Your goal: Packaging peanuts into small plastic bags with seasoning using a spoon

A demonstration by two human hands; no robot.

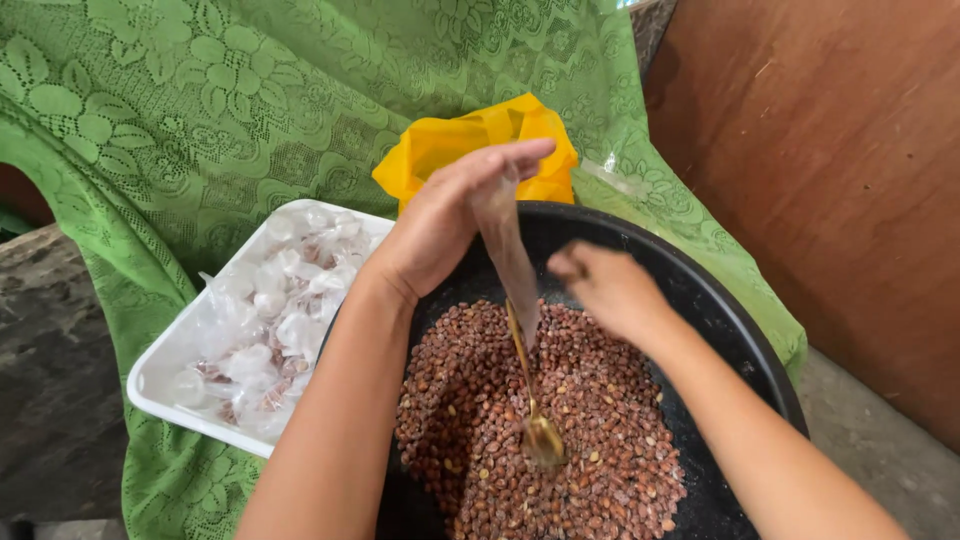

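big round black pan (700, 290) sits dead centre under me, about half full of small reddish-brown roasted peanuts (590, 420). its far rim butts against a crumpled yellow plastic bag (440, 150); its left rim is just beside a white rectangular plastic tray (160, 375) piled with small clear knotted packets of peanuts (270, 320). all of it rests on a green lace-patterned cloth (180, 110). brown wooden panel (830, 150) runs close along the right, past the pan's rim, so little side room there. grey stone surface (50, 350) shows on the left beyond the cloth edge. open room is mainly above the pan and over its bare black wall on the right.

my left hand (440, 225) comes in from below, forearm crossing the pan's left rim, wrist raised, fingers curled over and pinching the top of a narrow clear plastic sleeve bag (505, 250) that hangs down toward the nuts. grip is closed on the bag's mouth, thumb side hidden.

my right hand (605, 285) comes in from the lower right, forearm over the pan, fingers folded shut near the bag's middle. a gold-coloured metal spoon (540, 430) stands with its bowl in the peanuts and its handle running up toward the bag; i cannot tell whether the right fingers have the handle or the bag.
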